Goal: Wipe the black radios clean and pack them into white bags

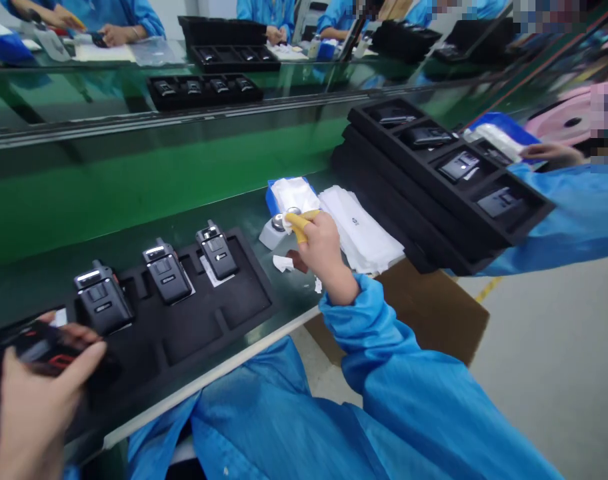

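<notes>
My left hand (47, 393) is wrapped round a black two-way radio (44, 347) with red trim, over the left end of a black foam tray (194, 337). The radio is smeared by motion. Three similar radios lie in the tray's back row: one (104, 300) close to that hand, another (167, 273) in the middle and a third (218, 253) at the right. My right hand (319, 243), with yellow finger covers, pinches a white wipe (287, 223) against the metal top of a small white dispenser bottle (274, 235).
Behind the bottle stands a blue box of white wipes (294, 193), beside white bags (359, 230). Stacked black trays (409, 193) with radios rise at the right. A green conveyor (109, 173) runs along the back. A cardboard box (419, 307) sits below the table edge. A co-worker's sleeve (574, 207) is at right.
</notes>
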Motion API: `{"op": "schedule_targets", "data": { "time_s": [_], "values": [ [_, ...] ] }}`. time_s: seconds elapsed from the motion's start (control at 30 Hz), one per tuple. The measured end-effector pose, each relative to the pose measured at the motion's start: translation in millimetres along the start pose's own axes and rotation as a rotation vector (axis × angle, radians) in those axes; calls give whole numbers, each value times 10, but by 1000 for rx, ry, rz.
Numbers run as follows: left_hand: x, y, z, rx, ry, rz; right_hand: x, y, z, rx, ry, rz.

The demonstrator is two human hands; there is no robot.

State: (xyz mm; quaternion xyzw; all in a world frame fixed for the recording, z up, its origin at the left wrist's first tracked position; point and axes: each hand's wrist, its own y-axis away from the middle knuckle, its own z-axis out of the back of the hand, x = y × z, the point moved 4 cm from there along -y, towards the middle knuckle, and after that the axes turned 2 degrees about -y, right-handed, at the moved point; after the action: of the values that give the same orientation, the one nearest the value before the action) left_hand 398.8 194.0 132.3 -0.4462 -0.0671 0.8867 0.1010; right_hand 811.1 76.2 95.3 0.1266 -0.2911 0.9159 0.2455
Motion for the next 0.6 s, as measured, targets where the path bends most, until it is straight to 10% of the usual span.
{"op": "schedule_targets", "data": {
  "time_s": [0.37,0.6],
  "values": [
    [-29,376,-462,233,35,-307,173,-163,-75,76,245,14],
    [27,403,-438,240,139,-327,1388,404,-46,-125,-148,570]
  ]
}}
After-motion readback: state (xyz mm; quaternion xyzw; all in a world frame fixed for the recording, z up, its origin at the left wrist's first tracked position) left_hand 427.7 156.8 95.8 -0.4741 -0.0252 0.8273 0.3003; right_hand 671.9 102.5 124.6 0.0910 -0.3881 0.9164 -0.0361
